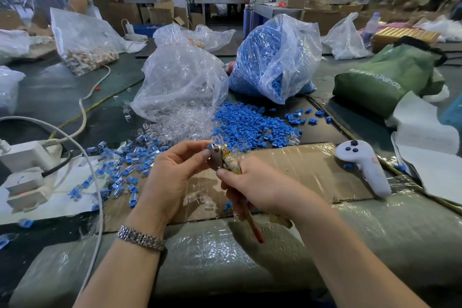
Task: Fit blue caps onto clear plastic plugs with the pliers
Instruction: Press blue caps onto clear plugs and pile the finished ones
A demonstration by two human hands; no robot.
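Over the cardboard, your right hand gripped the pliers, your left hand pinched a piece at the jaws, capped plugs lay left, and blue caps and clear plugs remained heaped.

Worktable with dark covering, loaded with bagged and loose parts.

A taped cardboard sheet lay flat at the near edge, with a white handheld controller resting on its right end. Behind it sat a clear bag of plugs and a bag of blue caps, side by side. Loose blue caps and clear plugs were heaped in front of the bags. Assembled pieces lay scattered to the left, near a white power strip. A green bag stood at the right.
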